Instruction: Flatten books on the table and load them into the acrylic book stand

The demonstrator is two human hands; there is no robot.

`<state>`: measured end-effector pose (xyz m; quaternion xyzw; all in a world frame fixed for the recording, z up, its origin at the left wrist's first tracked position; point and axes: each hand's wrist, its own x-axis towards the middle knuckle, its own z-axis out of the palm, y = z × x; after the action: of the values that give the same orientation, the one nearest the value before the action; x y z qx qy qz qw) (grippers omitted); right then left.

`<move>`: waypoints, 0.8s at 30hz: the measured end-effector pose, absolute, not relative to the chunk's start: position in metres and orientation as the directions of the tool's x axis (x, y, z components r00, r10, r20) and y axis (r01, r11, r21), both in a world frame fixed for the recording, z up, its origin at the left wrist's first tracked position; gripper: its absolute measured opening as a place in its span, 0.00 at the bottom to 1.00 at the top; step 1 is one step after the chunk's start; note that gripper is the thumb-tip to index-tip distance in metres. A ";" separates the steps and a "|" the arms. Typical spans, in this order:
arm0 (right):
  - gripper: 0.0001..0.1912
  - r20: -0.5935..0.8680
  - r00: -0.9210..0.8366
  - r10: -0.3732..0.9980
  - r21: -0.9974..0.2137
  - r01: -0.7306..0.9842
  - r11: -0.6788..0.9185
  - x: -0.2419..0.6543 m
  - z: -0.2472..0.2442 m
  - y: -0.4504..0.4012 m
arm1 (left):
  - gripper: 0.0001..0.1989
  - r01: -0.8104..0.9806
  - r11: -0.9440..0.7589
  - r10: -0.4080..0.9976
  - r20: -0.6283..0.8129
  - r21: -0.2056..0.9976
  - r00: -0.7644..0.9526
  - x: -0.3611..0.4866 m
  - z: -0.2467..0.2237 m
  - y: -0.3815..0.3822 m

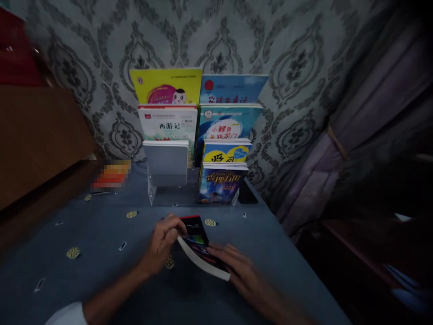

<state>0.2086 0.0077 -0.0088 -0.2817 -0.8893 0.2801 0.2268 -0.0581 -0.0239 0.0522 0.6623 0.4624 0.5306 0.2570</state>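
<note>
Between my two hands is a thick paperback book with a dark cover and a colourful picture; its white page edges curve toward me. My left hand pinches the book's left end between thumb and fingers. On the other end lies my right hand, its fingers over the cover and its thumb out of sight. Behind the book stands a clear tiered rack. It holds a blue-purple book at the lower right and a plain grey-white book at the lower left.
Higher in the rack are a yellow book, a white book and blue books. A dark flat object lies beside the rack. A brown box stands left, a purple curtain hangs right, and a patterned blue cloth covers the table.
</note>
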 end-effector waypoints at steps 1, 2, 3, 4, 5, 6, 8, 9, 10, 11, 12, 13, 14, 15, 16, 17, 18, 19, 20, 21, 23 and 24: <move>0.24 0.275 -0.710 0.649 -0.635 0.373 0.677 0.203 -0.006 0.011 | 0.35 0.309 -0.415 0.894 0.446 0.855 -0.034 -0.060 0.054 -0.020; 0.23 0.305 -0.679 0.668 -0.645 0.369 0.670 0.198 -0.002 0.014 | 0.35 0.278 -0.395 0.900 0.430 0.876 -0.074 -0.062 0.055 -0.017; 0.22 0.334 -0.648 0.685 -0.654 0.363 0.663 0.192 0.003 0.017 | 0.36 0.249 -0.382 0.902 0.418 0.890 -0.110 -0.065 0.055 -0.014; 0.22 0.361 -0.623 0.694 -0.661 0.353 0.662 0.186 0.008 0.020 | 0.36 0.225 -0.380 0.899 0.416 0.897 -0.140 -0.069 0.055 -0.011; 0.21 0.382 -0.609 0.695 -0.665 0.342 0.664 0.180 0.013 0.022 | 0.37 0.204 -0.388 0.890 0.423 0.899 -0.169 -0.072 0.054 -0.009; 0.20 0.401 -0.598 0.694 -0.663 0.333 0.670 0.173 0.017 0.023 | 0.37 0.184 -0.402 0.878 0.435 0.897 -0.202 -0.076 0.052 -0.007; 0.19 0.440 -0.585 0.681 -0.645 0.322 0.693 0.162 0.025 0.026 | 0.37 0.135 -0.425 0.853 0.446 0.895 -0.273 -0.082 0.049 -0.006; 0.18 0.459 -0.574 0.678 -0.633 0.325 0.703 0.157 0.027 0.026 | 0.37 0.108 -0.430 0.844 0.442 0.896 -0.304 -0.084 0.047 -0.006; 0.18 0.477 -0.561 0.677 -0.623 0.328 0.710 0.152 0.029 0.027 | 0.38 0.081 -0.431 0.840 0.433 0.899 -0.326 -0.086 0.046 -0.007; 0.18 0.492 -0.546 0.678 -0.617 0.331 0.714 0.147 0.031 0.028 | 0.38 0.058 -0.429 0.839 0.422 0.901 -0.344 -0.087 0.045 -0.007; 0.17 0.507 -0.530 0.680 -0.615 0.331 0.716 0.142 0.034 0.029 | 0.38 0.043 -0.426 0.838 0.412 0.904 -0.358 -0.088 0.045 -0.006; 0.17 0.520 -0.514 0.682 -0.616 0.327 0.717 0.136 0.037 0.030 | 0.39 0.036 -0.423 0.834 0.405 0.905 -0.374 -0.089 0.046 -0.005; 0.17 0.534 -0.497 0.684 -0.620 0.319 0.717 0.131 0.040 0.032 | 0.39 0.034 -0.423 0.826 0.401 0.905 -0.397 -0.090 0.049 -0.004; 0.16 0.554 -0.478 0.682 -0.621 0.308 0.721 0.125 0.045 0.034 | 0.39 0.034 -0.427 0.813 0.400 0.904 -0.423 -0.092 0.054 -0.001; 0.16 0.575 -0.458 0.678 -0.620 0.296 0.726 0.119 0.051 0.036 | 0.39 0.035 -0.437 0.796 0.404 0.899 -0.451 -0.093 0.060 0.001; 0.15 0.598 -0.437 0.672 -0.617 0.285 0.733 0.113 0.058 0.039 | 0.39 0.039 -0.453 0.777 0.415 0.891 -0.473 -0.095 0.068 0.005; 0.15 0.620 -0.418 0.664 -0.611 0.273 0.743 0.107 0.066 0.043 | 0.39 0.047 -0.474 0.757 0.434 0.879 -0.489 -0.097 0.077 0.008; 0.15 0.641 -0.403 0.653 -0.604 0.262 0.753 0.101 0.075 0.047 | 0.39 0.060 -0.502 0.734 0.462 0.863 -0.498 -0.100 0.088 0.012; 0.14 0.666 -0.388 0.638 -0.591 0.249 0.768 0.095 0.085 0.051 | 0.39 0.083 -0.529 0.711 0.495 0.844 -0.499 -0.103 0.100 0.016; 0.14 0.693 -0.369 0.619 -0.574 0.236 0.784 0.090 0.095 0.055 | 0.39 0.119 -0.560 0.675 0.535 0.820 -0.508 -0.105 0.112 0.020; 0.14 0.762 -0.309 0.569 -0.527 0.214 0.823 0.081 0.114 0.062 | 0.39 0.165 -0.614 0.604 0.594 0.772 -0.531 -0.110 0.136 0.029; 0.13 0.792 -0.277 0.544 -0.504 0.206 0.839 0.077 0.123 0.066 | 0.39 0.178 -0.631 0.577 0.611 0.755 -0.542 -0.111 0.147 0.033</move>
<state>0.0765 0.0662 0.1228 -0.2391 -0.7842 0.1532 0.5516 -0.1113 0.0332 0.1469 0.4610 0.4098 0.7766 0.1284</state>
